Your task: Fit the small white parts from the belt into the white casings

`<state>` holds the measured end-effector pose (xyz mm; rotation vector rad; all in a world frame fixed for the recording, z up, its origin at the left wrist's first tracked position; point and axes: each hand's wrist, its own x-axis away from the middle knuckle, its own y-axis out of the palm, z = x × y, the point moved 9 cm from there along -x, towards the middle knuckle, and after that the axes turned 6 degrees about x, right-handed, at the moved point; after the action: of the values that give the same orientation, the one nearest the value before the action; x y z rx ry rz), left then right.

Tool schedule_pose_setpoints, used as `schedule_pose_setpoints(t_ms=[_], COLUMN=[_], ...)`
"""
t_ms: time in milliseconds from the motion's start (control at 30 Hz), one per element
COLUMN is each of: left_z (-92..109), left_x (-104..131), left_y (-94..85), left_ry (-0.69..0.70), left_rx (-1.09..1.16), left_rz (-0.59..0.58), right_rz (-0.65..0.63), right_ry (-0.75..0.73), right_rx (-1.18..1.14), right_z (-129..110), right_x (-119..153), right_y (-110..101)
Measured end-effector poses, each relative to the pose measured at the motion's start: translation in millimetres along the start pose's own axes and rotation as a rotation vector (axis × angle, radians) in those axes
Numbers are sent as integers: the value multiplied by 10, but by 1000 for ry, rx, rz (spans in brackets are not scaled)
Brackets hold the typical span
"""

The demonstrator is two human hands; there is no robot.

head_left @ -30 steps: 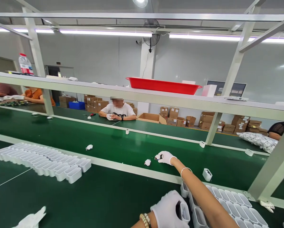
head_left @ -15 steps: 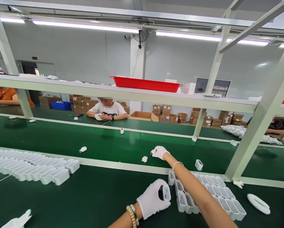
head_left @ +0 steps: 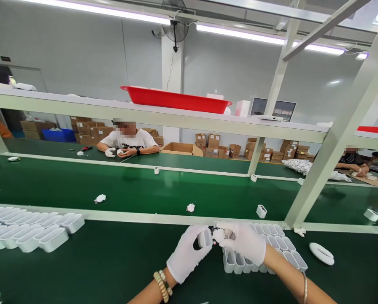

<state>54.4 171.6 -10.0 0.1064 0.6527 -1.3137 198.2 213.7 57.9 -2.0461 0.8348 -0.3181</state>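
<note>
While both white-gloved hands meet low over the near green table (head_left: 81,270), the left hand (head_left: 186,253) is closed around a small white plastic shell (head_left: 205,238), held upright with its open end up, and a beaded bracelet (head_left: 163,286) circles that wrist. Touching it from the right, the right hand (head_left: 244,241) pinches a small white part (head_left: 218,234) against the shell's top, fingers curled tight on it. Just beneath and behind the right hand stands a block of empty white plastic shells (head_left: 265,249), packed in rows on the table. Near them to the right lies a flat white oval ring (head_left: 321,253), and far to the left sits a second batch of white shells (head_left: 24,230) in angled rows. Beyond the pale rail, the green conveyor belt (head_left: 144,192) carries 2 small white parts (head_left: 190,207) well apart from each other, plus 1 lone white shell (head_left: 261,211). Farther back, on the opposite side, a seated person in a white T-shirt (head_left: 128,141) works with gloved hands. Above, a long red plastic tray (head_left: 174,99) rests on the overhead shelf, with stacked brown cardboard boxes (head_left: 217,151) along the far wall.
</note>
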Motion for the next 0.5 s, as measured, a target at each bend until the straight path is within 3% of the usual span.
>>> schedule_pose_setpoints(t_ms=[300, 500], left_z=[199, 196], left_x=[26, 34], left_y=[-20, -27], left_ry=[171, 182], left_rx=[-92, -142], left_rz=[-12, 18], right_rz=[-46, -56], right_ry=[23, -16], right_rx=[50, 79], right_z=[18, -14], right_x=[-41, -19], right_y=[168, 181])
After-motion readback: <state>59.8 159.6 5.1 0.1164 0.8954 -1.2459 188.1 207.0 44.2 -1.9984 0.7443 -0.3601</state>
